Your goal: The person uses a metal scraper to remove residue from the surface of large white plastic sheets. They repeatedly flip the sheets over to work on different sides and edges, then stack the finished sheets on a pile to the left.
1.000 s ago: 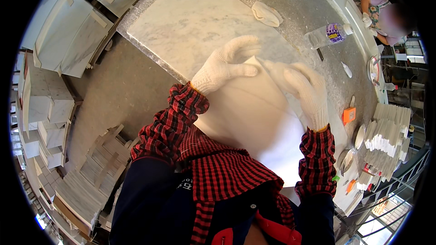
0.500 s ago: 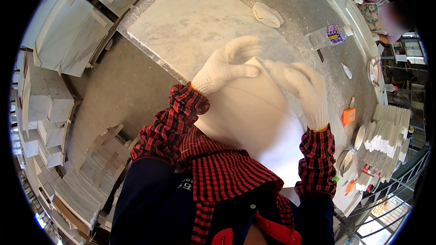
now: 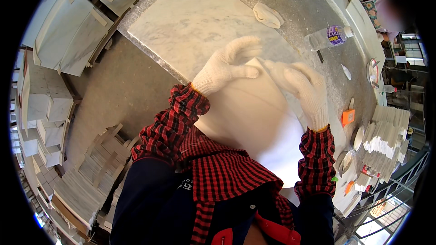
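Note:
A pale marble slab (image 3: 243, 102) stands tilted in front of me, its lower part close to my apron and its top corner pointing away. My left hand (image 3: 229, 61), in a white knitted glove, grips that corner, with the thumb on the near face and the fingers reaching past the edge. Gloved as well, my right hand (image 3: 302, 81) is closed against the slab's right edge, just beside the corner. Its curled fingers hide whatever may be in them. Beyond both hands a larger veined marble slab (image 3: 181, 22) lies flat on the worktable.
A folded white glove or cloth (image 3: 268, 15), a plastic bottle (image 3: 329, 37), a small white tube (image 3: 346, 71) and an orange tool (image 3: 348, 117) lie on the dusty table. Stacked pale strips (image 3: 386, 127) stand at right. More marble slabs (image 3: 68, 31) lean at left. Another person (image 3: 374, 11) works at far right.
My hands and the tilted slab hold almost the same place. At far right the other person's arm and body have shifted slightly.

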`<state>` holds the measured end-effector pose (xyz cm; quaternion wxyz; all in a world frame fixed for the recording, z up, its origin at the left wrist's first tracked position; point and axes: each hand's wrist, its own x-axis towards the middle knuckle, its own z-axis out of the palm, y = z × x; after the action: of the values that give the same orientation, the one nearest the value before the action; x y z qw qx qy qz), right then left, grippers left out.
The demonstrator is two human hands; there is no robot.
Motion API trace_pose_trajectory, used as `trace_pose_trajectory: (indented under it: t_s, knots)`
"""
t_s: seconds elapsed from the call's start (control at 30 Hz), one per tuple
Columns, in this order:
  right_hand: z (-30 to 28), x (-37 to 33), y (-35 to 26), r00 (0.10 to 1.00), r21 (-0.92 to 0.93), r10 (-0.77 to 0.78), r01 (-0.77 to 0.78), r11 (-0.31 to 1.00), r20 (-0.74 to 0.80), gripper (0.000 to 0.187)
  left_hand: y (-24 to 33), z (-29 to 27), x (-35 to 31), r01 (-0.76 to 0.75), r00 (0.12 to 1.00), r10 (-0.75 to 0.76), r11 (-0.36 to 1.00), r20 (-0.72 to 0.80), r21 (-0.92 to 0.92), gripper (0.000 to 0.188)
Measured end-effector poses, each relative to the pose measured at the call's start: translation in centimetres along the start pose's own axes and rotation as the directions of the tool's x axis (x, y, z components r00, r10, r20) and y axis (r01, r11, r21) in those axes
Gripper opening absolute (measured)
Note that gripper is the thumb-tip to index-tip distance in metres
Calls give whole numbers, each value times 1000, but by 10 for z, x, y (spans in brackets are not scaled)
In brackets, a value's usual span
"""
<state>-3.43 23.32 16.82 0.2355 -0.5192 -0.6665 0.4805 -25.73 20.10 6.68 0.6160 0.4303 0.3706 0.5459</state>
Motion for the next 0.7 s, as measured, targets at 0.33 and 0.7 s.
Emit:
trace_pose_trajectory:
  t_s: [0.33,0.7]
  knots:
    - [1,1,-2,1000,37,-9,9,999,-5,27,-27,-6,5,-191,975,137,916,-173,-353,62]
    - [0,-2,-1,1000,108,10,-11,994,10,29,-28,4,7,-190,894,170,982,-415,-7,65]
